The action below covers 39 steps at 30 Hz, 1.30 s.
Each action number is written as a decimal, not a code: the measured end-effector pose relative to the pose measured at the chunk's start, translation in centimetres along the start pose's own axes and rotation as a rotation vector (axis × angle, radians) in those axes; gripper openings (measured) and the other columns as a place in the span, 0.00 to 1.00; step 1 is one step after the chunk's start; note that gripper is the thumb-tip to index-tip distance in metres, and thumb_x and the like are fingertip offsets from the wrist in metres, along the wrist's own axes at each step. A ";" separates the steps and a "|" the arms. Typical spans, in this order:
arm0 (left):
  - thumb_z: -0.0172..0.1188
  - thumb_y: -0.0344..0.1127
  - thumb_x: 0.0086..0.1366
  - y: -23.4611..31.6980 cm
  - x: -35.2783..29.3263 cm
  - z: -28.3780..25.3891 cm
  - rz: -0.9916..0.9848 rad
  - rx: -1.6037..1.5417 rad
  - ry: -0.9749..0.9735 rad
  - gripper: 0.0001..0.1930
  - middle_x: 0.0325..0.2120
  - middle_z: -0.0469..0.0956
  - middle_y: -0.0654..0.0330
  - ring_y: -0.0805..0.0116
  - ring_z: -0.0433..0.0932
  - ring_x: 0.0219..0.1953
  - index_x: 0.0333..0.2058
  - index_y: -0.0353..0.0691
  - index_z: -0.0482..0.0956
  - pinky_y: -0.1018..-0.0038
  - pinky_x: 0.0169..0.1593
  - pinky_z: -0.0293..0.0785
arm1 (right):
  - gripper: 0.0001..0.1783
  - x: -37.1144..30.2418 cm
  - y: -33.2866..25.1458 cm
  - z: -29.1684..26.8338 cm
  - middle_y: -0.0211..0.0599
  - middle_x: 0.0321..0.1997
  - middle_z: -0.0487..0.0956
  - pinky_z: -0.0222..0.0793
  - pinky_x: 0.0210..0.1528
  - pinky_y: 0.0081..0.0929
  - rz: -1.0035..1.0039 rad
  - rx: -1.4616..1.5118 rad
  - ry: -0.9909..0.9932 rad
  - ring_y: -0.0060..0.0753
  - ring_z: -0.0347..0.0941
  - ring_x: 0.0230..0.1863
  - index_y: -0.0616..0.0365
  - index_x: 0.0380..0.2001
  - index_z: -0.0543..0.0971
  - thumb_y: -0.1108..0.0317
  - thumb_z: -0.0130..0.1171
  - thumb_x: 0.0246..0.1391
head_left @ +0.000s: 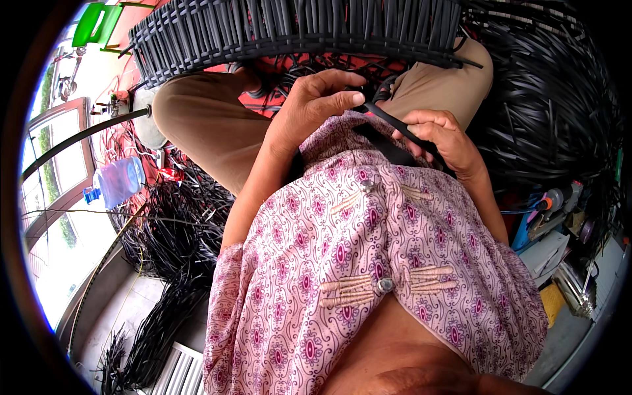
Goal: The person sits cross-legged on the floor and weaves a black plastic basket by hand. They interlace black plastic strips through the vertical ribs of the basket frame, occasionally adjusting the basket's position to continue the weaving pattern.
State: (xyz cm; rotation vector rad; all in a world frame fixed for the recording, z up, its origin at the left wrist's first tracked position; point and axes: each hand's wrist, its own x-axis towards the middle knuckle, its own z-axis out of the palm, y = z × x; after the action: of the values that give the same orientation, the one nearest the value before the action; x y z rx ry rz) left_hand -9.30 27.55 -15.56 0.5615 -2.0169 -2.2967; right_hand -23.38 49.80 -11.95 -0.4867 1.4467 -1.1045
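A black flat strip runs slantwise between my two hands, in front of my lap. My left hand pinches its upper end between thumb and forefinger. Lower down and to the right, my right hand has its fingers closed around the same strip. Beyond both hands lies a curved dark grey woven panel, its upright strips crossed by woven bands along the near edge. Neither hand touches that panel. My palms hide part of the strip.
A thick bundle of loose black strips fills the right side. More black strips heap up at the left, near a clear plastic water jug. A green chair stands far left. Tools and boxes lie at lower right.
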 end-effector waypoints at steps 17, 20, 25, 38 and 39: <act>0.65 0.33 0.65 -0.5 0.1 -0.3 -0.134 -0.212 0.029 0.10 0.33 0.83 0.61 0.74 0.82 0.35 0.41 0.34 0.83 0.78 0.39 0.79 | 0.15 0.0 -0.1 0.1 0.27 0.26 0.78 0.64 0.28 0.16 -0.066 -0.126 0.050 0.13 0.69 0.25 0.65 0.41 0.82 0.67 0.49 0.63; 0.65 0.27 0.63 -0.9 0.2 -0.3 -0.087 -0.288 0.081 0.07 0.33 0.83 0.61 0.74 0.82 0.34 0.40 0.35 0.84 0.79 0.40 0.80 | 0.16 0.0 0.1 -0.2 0.27 0.26 0.78 0.65 0.29 0.16 -0.010 -0.156 0.075 0.13 0.69 0.26 0.65 0.42 0.82 0.65 0.49 0.64; 0.66 0.23 0.60 -0.3 0.1 0.4 -0.009 -0.284 0.118 0.08 0.32 0.83 0.62 0.74 0.82 0.33 0.39 0.34 0.84 0.80 0.40 0.80 | 0.19 0.7 1.8 -0.5 0.31 0.30 0.79 0.70 0.39 0.20 -0.116 -0.064 0.027 0.19 0.73 0.31 0.64 0.48 0.80 0.61 0.51 0.65; 0.64 0.21 0.60 1.1 1.3 5.1 0.153 0.078 0.241 0.05 0.29 0.84 0.58 0.75 0.83 0.31 0.37 0.29 0.82 0.79 0.37 0.79 | 0.12 2.3 1.2 0.6 0.38 0.24 0.82 0.73 0.29 0.23 -0.384 -0.344 0.322 0.25 0.78 0.25 0.63 0.42 0.81 0.65 0.61 0.61; 0.64 0.21 0.60 0.8 1.4 5.5 0.142 0.049 0.268 0.06 0.29 0.83 0.58 0.75 0.83 0.31 0.36 0.29 0.82 0.80 0.36 0.79 | 0.13 2.1 0.9 0.1 0.35 0.26 0.83 0.74 0.31 0.21 -0.349 -0.351 0.284 0.21 0.77 0.27 0.67 0.43 0.82 0.67 0.61 0.61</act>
State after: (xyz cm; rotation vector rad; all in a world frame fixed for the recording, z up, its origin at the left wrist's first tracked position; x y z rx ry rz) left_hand -12.33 32.34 -14.60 0.6651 -1.9224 -1.9784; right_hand -23.46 48.40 -13.82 -0.8841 1.8677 -1.2327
